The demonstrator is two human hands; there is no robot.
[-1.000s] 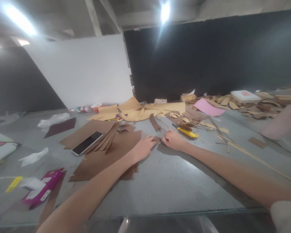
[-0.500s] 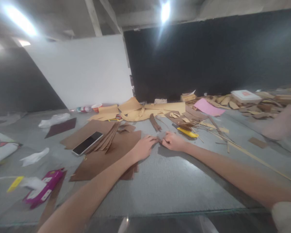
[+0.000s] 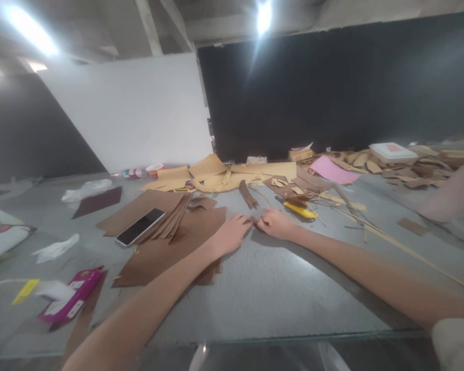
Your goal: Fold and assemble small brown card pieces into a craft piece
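Near the middle of the table, my left hand [image 3: 234, 234] and my right hand [image 3: 275, 224] meet almost fingertip to fingertip. Both are closed, with the right curled tightly and the left's fingers bent and pressed together. A small brown piece [image 3: 254, 220] is pinched between them, mostly hidden by the fingers. Just beyond lies a bundle of dark brown strips [image 3: 248, 195]. A yellow cutter knife [image 3: 300, 210] rests to the right of my right hand. Under and beside my left forearm are brown sheets [image 3: 158, 263], with a fanned stack of brown strips [image 3: 174, 219] behind.
A phone [image 3: 141, 227] lies on the sheets at left. A magenta power strip [image 3: 73, 296] with a white plug and cable sits front left. Tan sheets [image 3: 209, 175], a pink sheet [image 3: 334, 170] and a white box [image 3: 393, 153] among scraps line the back. A long thin strip [image 3: 410, 252] crosses the right.
My hands have drawn very slightly closer together, and less of the small brown piece shows between the fingertips. The things on the table lie as before; the view has shifted a little.
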